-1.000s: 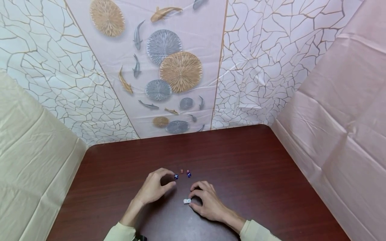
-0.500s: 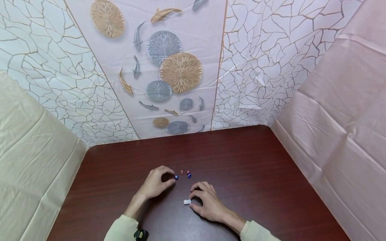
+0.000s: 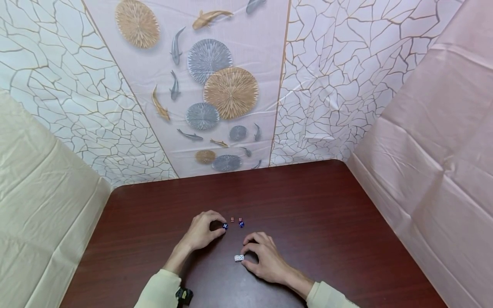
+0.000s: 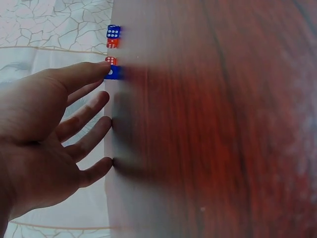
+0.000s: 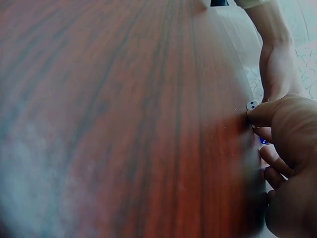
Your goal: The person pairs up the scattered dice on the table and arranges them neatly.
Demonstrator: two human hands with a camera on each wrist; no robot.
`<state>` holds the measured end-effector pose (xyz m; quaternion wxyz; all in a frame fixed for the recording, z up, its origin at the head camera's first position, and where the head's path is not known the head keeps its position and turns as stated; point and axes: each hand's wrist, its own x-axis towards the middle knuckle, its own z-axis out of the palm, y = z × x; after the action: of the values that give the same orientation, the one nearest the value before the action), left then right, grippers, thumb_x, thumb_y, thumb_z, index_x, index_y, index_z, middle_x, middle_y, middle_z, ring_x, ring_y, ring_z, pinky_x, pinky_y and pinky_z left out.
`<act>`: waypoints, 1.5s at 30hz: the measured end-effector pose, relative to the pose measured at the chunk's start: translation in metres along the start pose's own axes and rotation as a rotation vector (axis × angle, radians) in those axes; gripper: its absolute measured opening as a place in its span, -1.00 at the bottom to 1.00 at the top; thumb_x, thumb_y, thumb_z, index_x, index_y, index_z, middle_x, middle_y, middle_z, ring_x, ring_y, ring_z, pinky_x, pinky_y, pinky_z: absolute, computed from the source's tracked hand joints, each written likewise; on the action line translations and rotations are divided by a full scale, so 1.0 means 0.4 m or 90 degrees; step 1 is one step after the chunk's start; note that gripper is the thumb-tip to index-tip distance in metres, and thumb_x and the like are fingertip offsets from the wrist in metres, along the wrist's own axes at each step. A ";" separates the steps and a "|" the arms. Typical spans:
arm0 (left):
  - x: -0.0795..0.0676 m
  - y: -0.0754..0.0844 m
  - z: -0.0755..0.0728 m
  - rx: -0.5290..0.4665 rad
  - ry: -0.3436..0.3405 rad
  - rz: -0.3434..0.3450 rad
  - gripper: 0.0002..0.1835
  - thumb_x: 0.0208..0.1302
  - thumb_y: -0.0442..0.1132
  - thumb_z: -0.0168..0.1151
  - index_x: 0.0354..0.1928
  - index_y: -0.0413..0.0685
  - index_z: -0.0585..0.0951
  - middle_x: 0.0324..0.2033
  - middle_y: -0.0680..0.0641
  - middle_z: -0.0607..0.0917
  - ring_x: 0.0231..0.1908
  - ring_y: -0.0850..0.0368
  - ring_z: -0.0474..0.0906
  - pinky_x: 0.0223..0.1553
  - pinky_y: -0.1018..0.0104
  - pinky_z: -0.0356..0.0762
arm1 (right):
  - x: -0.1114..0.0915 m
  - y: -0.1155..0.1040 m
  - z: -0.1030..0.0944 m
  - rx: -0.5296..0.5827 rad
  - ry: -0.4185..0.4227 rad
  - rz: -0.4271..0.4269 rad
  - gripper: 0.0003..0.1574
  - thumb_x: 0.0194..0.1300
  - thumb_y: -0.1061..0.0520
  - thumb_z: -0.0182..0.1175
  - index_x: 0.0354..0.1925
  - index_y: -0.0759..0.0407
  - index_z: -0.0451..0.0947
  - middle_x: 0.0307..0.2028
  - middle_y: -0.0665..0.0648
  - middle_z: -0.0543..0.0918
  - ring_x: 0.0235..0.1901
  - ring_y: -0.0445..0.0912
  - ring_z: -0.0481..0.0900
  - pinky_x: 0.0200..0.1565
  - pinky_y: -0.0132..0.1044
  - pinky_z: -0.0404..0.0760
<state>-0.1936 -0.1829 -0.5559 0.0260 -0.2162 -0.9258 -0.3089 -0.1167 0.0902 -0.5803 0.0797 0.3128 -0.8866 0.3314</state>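
Observation:
My left hand (image 3: pixel 202 231) pinches a blue die (image 3: pixel 225 226) between thumb and forefinger. In the left wrist view the thumb tip overlaps that blue die (image 4: pixel 111 73), and the other fingers spread down to the tabletop. Two white dice (image 3: pixel 239 258) sit side by side, nearer the front. My right hand (image 3: pixel 267 259) pinches the right-hand one, thumb in front and forefinger behind; in the right wrist view only part of a white die (image 5: pixel 252 105) shows past the thumb. Beyond the hands lie a second blue die (image 3: pixel 241 224) and two small red dice, one left (image 3: pixel 232 219), one right (image 3: pixel 240 219).
The dark red-brown wooden table (image 3: pixel 308 205) has rounded far corners. Patterned cloth (image 3: pixel 231 141) hangs behind it, with plain cloth at the left (image 3: pixel 46 205) and right (image 3: pixel 431 162). A black strap-like item (image 3: pixel 185 296) sits at the left cuff.
My left hand has moved slightly right, and its thumb and forefinger have closed on the left blue die. The right hand and the white dice stay in place.

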 end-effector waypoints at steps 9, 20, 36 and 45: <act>0.008 -0.003 0.006 0.023 -0.004 -0.018 -0.80 0.37 -0.24 0.62 0.00 0.05 0.89 0.08 -0.04 0.87 0.18 -0.17 0.75 0.26 -0.36 0.56 | 0.001 0.000 0.001 0.001 0.000 0.001 -0.74 0.22 0.10 0.68 -0.14 -0.03 0.84 0.10 0.05 0.73 0.20 -0.04 0.58 0.33 0.14 0.50; 0.007 -0.002 0.010 0.022 0.000 -0.026 -0.85 0.37 -0.25 0.61 -0.05 0.05 0.90 0.05 -0.01 0.87 0.17 -0.15 0.74 0.27 -0.36 0.52 | 0.000 -0.001 0.000 0.003 -0.009 0.007 -0.74 0.23 0.10 0.68 -0.14 -0.04 0.83 0.10 0.02 0.73 0.21 -0.05 0.57 0.35 0.14 0.50; 0.003 0.000 0.011 0.016 0.003 -0.031 -0.88 0.38 -0.24 0.61 -0.09 0.08 0.90 0.07 -0.02 0.86 0.22 -0.18 0.73 0.30 -0.40 0.50 | 0.000 -0.001 0.000 0.009 -0.008 0.006 -0.75 0.23 0.10 0.68 -0.14 -0.04 0.83 0.10 0.02 0.72 0.20 -0.05 0.57 0.33 0.10 0.48; -0.009 0.005 0.006 0.014 0.005 -0.026 -0.91 0.37 -0.25 0.61 -0.13 0.05 0.88 0.06 -0.05 0.86 0.17 -0.18 0.74 0.31 -0.40 0.53 | -0.001 -0.002 0.000 0.012 -0.004 0.004 -0.74 0.23 0.11 0.68 -0.14 -0.04 0.83 0.10 0.02 0.72 0.20 -0.04 0.57 0.32 0.11 0.48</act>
<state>-0.1894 -0.1813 -0.5574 0.0257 -0.1956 -0.9332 -0.3003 -0.1159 0.0900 -0.5802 0.0730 0.3115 -0.8848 0.3387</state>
